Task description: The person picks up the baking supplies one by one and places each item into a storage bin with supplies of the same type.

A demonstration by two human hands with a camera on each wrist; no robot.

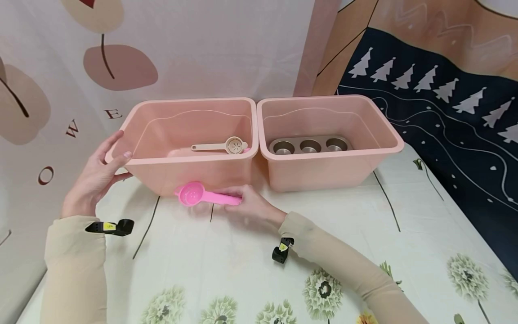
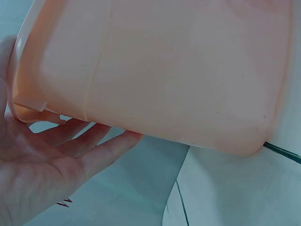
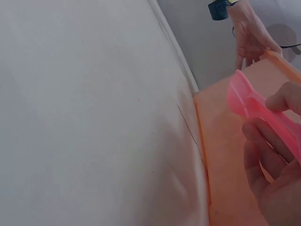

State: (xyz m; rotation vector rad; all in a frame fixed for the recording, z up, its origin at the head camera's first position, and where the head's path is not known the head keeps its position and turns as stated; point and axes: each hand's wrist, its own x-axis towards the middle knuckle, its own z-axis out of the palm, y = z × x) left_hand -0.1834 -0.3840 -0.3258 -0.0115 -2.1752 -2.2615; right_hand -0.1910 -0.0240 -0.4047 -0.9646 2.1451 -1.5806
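Note:
My left hand (image 1: 99, 173) grips the left end of the left pink plastic bin (image 1: 194, 173), thumb at the rim and fingers against the outer wall. In front of that bin, my right hand (image 1: 248, 204) holds a pink egg separator (image 1: 192, 193) by its handle. Its round cup points left, above the table. The right wrist view shows the thumb on one side of the egg separator's handle (image 3: 277, 125) and fingers on the other. Inside the left bin lies a beige egg separator (image 1: 234, 145) with a slotted cup; a bit of something pink shows beside it, mostly hidden.
A second pink bin (image 1: 323, 168) stands right beside the first, their rims about touching. In it sits a dark metal muffin pan (image 1: 310, 146), partly hidden by the front wall. A flower-patterned cloth (image 1: 226, 261) covers the table. Printed fabric (image 1: 226, 49) hangs behind the bins.

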